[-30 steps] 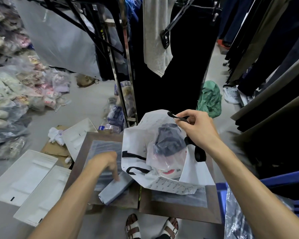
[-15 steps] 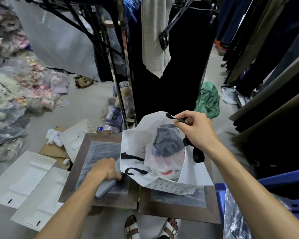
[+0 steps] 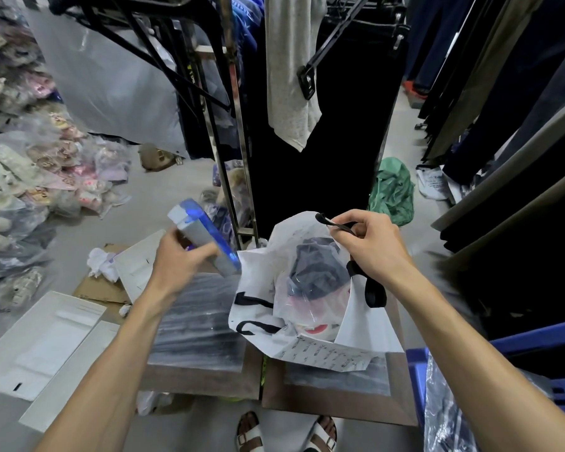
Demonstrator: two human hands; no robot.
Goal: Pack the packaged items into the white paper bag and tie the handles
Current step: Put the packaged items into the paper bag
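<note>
The white paper bag [image 3: 366, 324] stands open on a brown table top [image 3: 206, 383], with clear-wrapped dark and pink packaged clothing [image 3: 310, 285] inside. My right hand [image 3: 369, 246] pinches one black ribbon handle [image 3: 331, 222] and holds the bag's far rim up. My left hand [image 3: 180, 265] grips a flat grey packaged item with a blue edge [image 3: 206, 238], tilted in the air just left of the bag's mouth. Two more black handles [image 3: 252, 300] lie against the bag's left side.
White flat bags [image 3: 40, 344] and cardboard [image 3: 101, 288] lie on the floor at left. Piles of bagged goods [image 3: 20, 177] fill the far left. A metal clothes rack [image 3: 229, 164] with hanging garments stands behind the table. A blue crate [image 3: 535, 360] sits at right, a green bag [image 3: 392, 190] beyond.
My left hand took the flat grey packaged item off the table and lifted it up toward the bag's mouth. My right hand kept holding the handle.
</note>
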